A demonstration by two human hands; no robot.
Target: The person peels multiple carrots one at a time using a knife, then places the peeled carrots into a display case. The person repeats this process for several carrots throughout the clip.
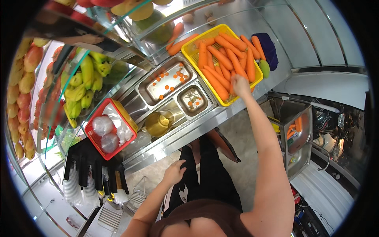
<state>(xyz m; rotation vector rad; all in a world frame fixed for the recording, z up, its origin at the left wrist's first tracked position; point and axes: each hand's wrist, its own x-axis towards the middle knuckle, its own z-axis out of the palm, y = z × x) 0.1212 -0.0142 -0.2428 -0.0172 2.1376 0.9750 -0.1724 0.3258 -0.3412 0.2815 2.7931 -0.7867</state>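
The right hand (240, 85) is bent-fingered against the carrots (222, 57) at the near edge of the yellow basket (203, 78); whether it grips one, I cannot tell. The left hand (173, 172) hangs loosely spread, holding nothing, off the front edge of the counter (189, 137). Small pale print marks the black trousers (219, 173). Two carrots lie outside the basket's left corner; two steel trays (150, 90) hold orange slices.
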